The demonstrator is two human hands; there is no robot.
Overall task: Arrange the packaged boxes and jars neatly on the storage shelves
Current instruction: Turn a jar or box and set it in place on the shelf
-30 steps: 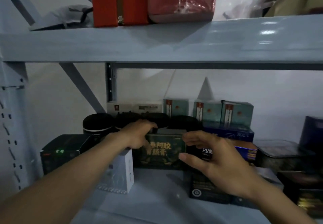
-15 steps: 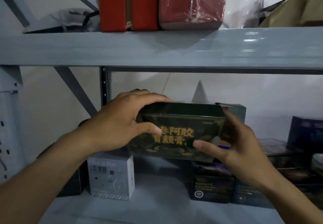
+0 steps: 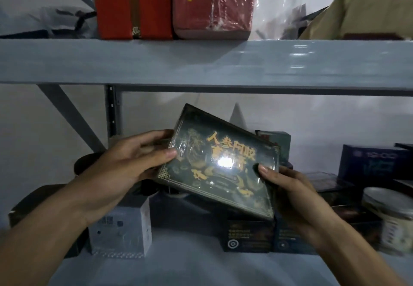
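Two hands are holding a shrink-wrapped dark green box (image 3: 219,167) tilted in the air above the lower shelf (image 3: 183,265), the left hand (image 3: 125,165) pinching its left edge, the right hand (image 3: 290,196) gripping its right corner. Blurred at far right, what seems a jar (image 3: 390,218) is standing.

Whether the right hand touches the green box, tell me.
Touching. Head view: the right hand pinches the green box, thumb pressed on its front.
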